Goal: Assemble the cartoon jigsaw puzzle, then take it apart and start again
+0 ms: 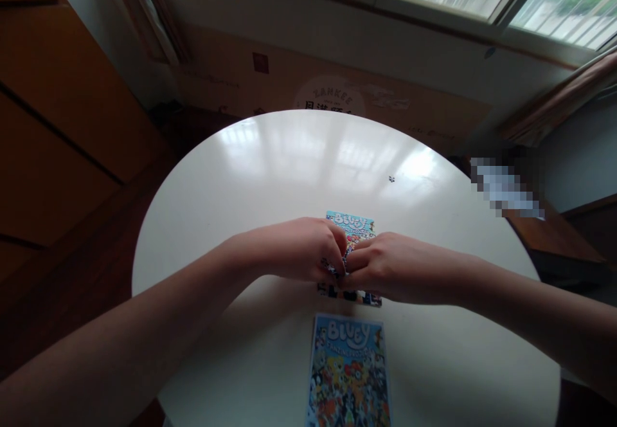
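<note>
A small jigsaw puzzle (351, 221) with a blue "Bluey" title and a crowd of colourful cartoon figures lies on the white table, partly covered by both hands. My left hand (311, 247) is curled over its left side, closed around several small loose puzzle pieces (330, 266). From the right, my right hand (385, 265) meets it, fingers pinched together close to the left fingertips and those pieces. What sits between the right fingertips is hidden. Nearer to me, a picture sheet (349, 369) with the same title and figures lies flat below the puzzle.
One loose puzzle piece (391, 179) lies apart toward the back right of the round white table (231, 189). Beyond the table's far edge, a cardboard panel (279, 86) with printed lettering stands under the window. A wooden cabinet (62, 118) is on the left.
</note>
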A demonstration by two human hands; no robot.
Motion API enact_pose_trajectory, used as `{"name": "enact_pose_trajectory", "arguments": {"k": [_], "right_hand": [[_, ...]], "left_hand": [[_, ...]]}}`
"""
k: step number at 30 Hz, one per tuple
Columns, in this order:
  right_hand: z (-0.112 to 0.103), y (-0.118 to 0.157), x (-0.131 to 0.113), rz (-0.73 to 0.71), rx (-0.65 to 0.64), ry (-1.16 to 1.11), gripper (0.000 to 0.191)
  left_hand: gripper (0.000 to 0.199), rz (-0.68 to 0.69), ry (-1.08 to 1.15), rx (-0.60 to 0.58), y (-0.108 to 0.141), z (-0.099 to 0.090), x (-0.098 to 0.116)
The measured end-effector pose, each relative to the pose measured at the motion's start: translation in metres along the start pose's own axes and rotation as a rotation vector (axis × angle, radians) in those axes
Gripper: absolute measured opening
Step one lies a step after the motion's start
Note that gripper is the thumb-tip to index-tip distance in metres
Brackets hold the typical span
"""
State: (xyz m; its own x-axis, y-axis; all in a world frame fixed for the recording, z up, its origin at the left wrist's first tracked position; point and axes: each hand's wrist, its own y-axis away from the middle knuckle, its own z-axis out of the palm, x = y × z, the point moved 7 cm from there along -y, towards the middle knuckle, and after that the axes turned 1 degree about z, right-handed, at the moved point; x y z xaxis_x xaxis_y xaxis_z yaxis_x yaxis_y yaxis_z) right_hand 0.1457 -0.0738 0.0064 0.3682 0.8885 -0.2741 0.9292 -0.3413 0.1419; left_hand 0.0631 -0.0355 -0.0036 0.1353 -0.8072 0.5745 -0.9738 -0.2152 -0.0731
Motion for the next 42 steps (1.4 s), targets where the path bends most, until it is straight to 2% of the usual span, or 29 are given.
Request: {"name": "enact_pose_trajectory", "arguments": {"k": [10, 17, 28, 31, 36, 39, 42], "right_hand": [[0.001, -0.008, 0.001, 0.025, -0.133, 0.014, 0.020], [0.000, -0.013, -0.003, 0.055, -0.216, 0.041, 0.022], [0.004, -0.010, -0.004, 0.040, -0.183, 0.100, 0.026], [-0.001, -0.003, -0.003, 0.028, -0.128, 0.072, 0.029], [-0.016, 0.026, 0.012, 0.115, 0.126, 0.053, 0.024], [-0.014, 0.044, 0.019, 0.171, 0.248, 0.001, 0.023], [-0.005, 0.053, 0.021, 0.221, 0.318, -0.058, 0.021]], "left_hand": [[0.012, 0.013, -0.098, 0.022, 0.001, 0.000, 0.005], [0.012, 0.031, -0.085, 0.025, 0.001, 0.002, 0.002], [0.012, 0.041, -0.046, 0.028, 0.000, 0.002, 0.001], [0.009, 0.024, -0.056, 0.025, 0.000, 0.000, 0.003], [0.013, -0.030, -0.082, 0.040, 0.001, -0.003, 0.006], [0.013, -0.048, -0.113, 0.043, 0.000, -0.003, 0.005], [0.011, -0.061, -0.149, 0.046, -0.001, -0.002, 0.004]]}}
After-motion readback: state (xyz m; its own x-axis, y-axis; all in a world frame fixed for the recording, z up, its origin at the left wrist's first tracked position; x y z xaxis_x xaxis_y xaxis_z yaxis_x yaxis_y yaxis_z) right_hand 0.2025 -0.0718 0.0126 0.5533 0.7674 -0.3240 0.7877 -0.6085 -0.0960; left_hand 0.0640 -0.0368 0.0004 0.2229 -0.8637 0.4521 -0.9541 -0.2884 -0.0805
